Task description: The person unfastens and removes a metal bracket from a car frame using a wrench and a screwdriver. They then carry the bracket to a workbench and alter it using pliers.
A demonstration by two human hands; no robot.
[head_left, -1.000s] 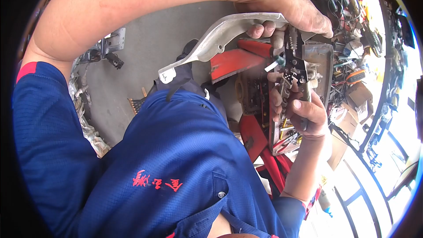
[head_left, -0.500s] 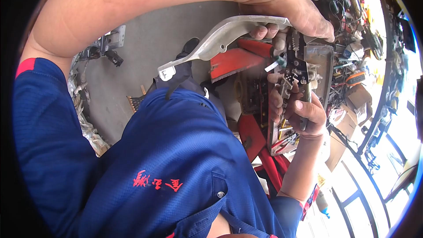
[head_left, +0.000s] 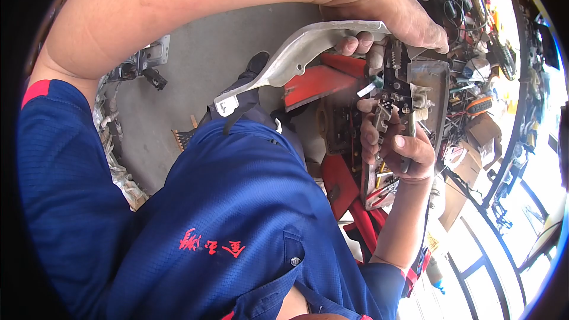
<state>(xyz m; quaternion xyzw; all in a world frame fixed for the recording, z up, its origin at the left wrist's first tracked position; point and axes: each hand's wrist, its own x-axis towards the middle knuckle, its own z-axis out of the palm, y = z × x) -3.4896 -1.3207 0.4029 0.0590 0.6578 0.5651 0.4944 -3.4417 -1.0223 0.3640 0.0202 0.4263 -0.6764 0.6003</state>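
Observation:
My left hand (head_left: pixel 409 26) reaches in from the top and is closed on the end of a long curved grey part (head_left: pixel 290 62), its fingers curled below the edge. The part has a small hole and a white square tip (head_left: pixel 226 105) at its far end. My right hand (head_left: pixel 412 151) is wrapped round the lower, rod-like end of a black-and-metal mechanism (head_left: pixel 398 88) with a ridged or spring-like piece on top. Its upper end lies close by my left fingers; whether they touch it I cannot tell. A pale, whitish-green piece (head_left: pixel 370 88) sticks out beside it.
Red panels (head_left: pixel 320 83) stand below the hands. A grey metal tray (head_left: pixel 435 83) and a bench crowded with tools, cables and a cardboard box (head_left: pixel 483 127) lie to the right. Metal parts (head_left: pixel 153 59) and crumpled plastic (head_left: pixel 130 186) are on the left.
The black mechanism and my right hand have shifted very slightly, with the mechanism turned a little. My left hand keeps its hold on the curved part, which has barely moved.

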